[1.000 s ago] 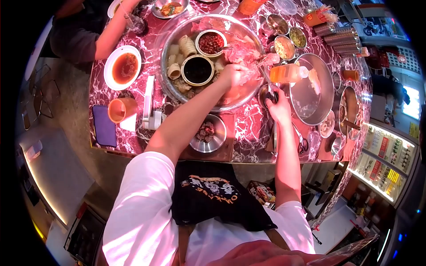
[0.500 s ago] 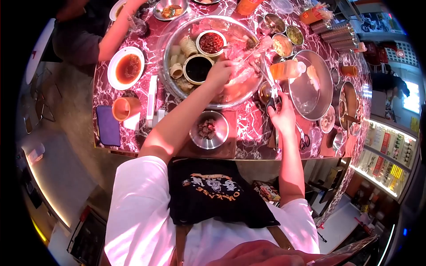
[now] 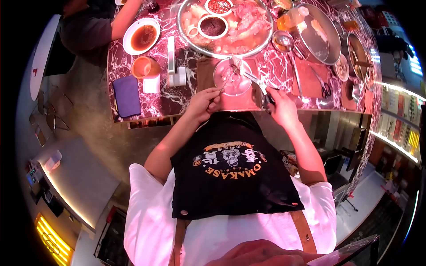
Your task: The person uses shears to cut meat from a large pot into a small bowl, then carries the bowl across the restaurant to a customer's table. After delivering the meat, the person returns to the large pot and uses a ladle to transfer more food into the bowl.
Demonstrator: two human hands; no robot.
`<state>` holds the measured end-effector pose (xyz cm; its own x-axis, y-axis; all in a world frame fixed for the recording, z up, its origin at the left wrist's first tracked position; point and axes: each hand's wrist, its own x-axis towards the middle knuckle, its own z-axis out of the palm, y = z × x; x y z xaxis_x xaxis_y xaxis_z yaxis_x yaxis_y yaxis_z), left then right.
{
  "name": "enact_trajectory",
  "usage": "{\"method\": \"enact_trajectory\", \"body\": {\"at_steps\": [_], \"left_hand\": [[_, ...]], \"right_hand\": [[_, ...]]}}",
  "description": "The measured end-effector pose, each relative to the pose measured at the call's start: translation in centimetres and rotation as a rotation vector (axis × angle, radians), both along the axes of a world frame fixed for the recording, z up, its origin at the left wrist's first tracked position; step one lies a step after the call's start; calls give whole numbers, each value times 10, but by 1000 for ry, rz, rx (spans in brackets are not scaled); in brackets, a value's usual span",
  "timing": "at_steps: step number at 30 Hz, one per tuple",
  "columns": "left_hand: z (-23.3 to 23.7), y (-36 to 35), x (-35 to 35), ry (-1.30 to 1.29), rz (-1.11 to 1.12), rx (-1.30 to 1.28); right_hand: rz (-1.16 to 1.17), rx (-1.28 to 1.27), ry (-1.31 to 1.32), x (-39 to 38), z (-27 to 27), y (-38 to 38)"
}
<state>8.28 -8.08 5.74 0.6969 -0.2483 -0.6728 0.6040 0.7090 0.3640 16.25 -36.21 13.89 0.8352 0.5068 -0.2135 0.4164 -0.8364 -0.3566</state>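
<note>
My left hand point(image 3: 207, 103) is closed on a thin metallic utensil whose tip reaches over a small metal bowl point(image 3: 219, 85); its exact kind is unclear. In my right hand point(image 3: 280, 106) are scissors point(image 3: 260, 84) with dark handles, their blades pointing up-left. The blades meet a pale piece of food point(image 3: 238, 65) at the bowl's upper right. The small bowl sits on a brown mat point(image 3: 205, 73) near the table's edge. Beyond it, a large round metal platter point(image 3: 188, 40) holds meat, a red sauce cup point(image 3: 218, 5) and a dark sauce cup point(image 3: 213, 26).
A bowl of brown liquid point(image 3: 143, 37), an orange cup point(image 3: 145, 67), a purple cloth point(image 3: 127, 96) and a white stand point(image 3: 172, 55) are at left. A metal pan point(image 3: 330, 48), a ladle point(image 3: 283, 40) and other scissors point(image 3: 326, 90) lie right. Another person's arm point(image 3: 125, 19) reaches in top left.
My left hand has come back from the meat on the platter to the small bowl. The scissors in my right hand are now beside that bowl too. The view has tilted downward.
</note>
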Motion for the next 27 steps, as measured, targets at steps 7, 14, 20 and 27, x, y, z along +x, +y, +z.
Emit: {"method": "enact_trajectory", "body": {"at_steps": [7, 14, 20, 27], "left_hand": [[-41, 3, -42, -87, 11, 346], [-67, -5, -58, -538, -49, 1192], [-95, -4, -60, -606, 56, 1053], [-87, 1, -60, -620, 75, 987]], "right_hand": [[-14, -262, 93, -38, 30, 10], [-51, -236, 87, -39, 5, 43], [15, -194, 136, -43, 1, 21], [-271, -21, 395, -43, 15, 16]]}}
